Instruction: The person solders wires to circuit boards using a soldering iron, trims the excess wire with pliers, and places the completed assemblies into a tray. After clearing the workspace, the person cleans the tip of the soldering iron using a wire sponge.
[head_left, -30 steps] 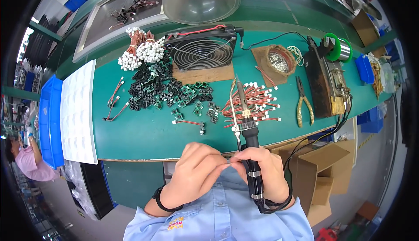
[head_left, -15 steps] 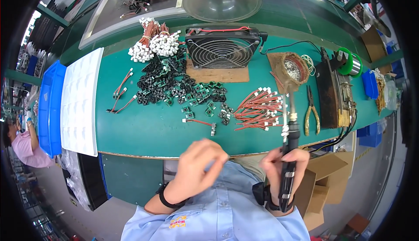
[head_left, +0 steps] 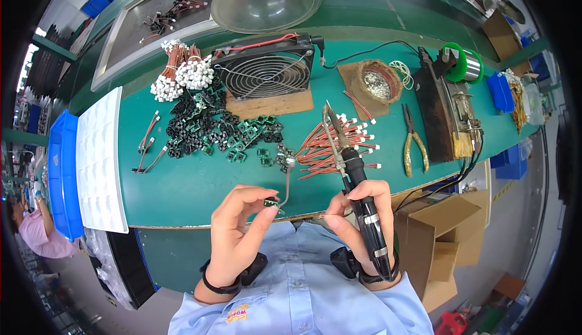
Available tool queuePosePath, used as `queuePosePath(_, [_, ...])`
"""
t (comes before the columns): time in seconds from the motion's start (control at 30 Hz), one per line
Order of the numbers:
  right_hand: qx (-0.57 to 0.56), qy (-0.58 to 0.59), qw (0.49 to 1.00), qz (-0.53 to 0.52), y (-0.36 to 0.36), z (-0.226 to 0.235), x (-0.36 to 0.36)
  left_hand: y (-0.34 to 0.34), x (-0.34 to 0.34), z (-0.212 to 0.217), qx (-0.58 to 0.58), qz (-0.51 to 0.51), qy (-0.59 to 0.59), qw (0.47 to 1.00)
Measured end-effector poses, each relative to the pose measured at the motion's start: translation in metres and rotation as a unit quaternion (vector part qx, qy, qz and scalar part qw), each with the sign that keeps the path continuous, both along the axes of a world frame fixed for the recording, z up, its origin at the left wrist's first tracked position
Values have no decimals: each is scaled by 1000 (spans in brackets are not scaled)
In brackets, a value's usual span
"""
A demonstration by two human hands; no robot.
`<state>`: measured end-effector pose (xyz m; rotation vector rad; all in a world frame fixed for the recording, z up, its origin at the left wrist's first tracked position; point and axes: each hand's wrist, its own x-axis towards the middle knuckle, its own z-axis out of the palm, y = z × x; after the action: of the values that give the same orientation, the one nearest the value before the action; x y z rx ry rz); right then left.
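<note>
Between the thumb and fingers of my left hand (head_left: 236, 223) is a small green circuit board (head_left: 271, 202), held just over the table's near edge. A blurred wire lead (head_left: 287, 184) rises from beside the board to a white connector. My right hand (head_left: 379, 198) is closed around a black soldering iron (head_left: 371, 220) with a thin metal tube along its side. Its tip points up and away, over a bunch of red-brown wires (head_left: 318, 153) with white connectors. The right thumb and a finger come close together near the board; whether they pinch anything is unclear.
Left of centre lies a heap of small boards (head_left: 194, 123), below bundled white-connector wires (head_left: 182, 71). A fan (head_left: 267, 71) stands behind. Right are a tip-cleaning bowl (head_left: 388, 80), pliers (head_left: 414, 141), a dark soldering unit (head_left: 439, 104) and a green solder spool (head_left: 464, 62). White trays (head_left: 100, 159) stand left.
My left hand has picked up the board with its wire lead from the table. My right hand has moved the iron leftward, away from the bowl, and tilted it. The view has shifted slightly.
</note>
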<state>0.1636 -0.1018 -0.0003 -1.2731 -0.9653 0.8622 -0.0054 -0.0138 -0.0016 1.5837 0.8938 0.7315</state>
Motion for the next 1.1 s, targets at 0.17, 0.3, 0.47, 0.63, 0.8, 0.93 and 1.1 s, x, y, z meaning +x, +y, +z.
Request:
queuePosePath(0.17, [32,26,998,42,3,11,-4,-7,13,3,-293,-31,-241,925])
queuePosePath(0.3, [37,-30,997,61,2,16,-4,-9,13,-3,-392,-90,-331,854])
queuePosePath(0.47, [48,-96,992,63,0,21,-6,-12,9,-8,-464,-114,-353,804])
queuePosePath(0.63, [60,-140,987,60,0,26,-7,-12,13,-2,-480,-150,-385,774])
queuePosePath(0.8, [72,-136,987,55,-1,25,-6,-15,10,-7,-480,-139,-380,779])
queuePosePath(0.93, [74,-144,986,50,-1,24,-7,-16,9,-9,-474,-132,-368,789])
queuePosePath(1.1, [92,-105,990,12,-2,21,-9,-17,9,-6,-472,-125,-358,796])
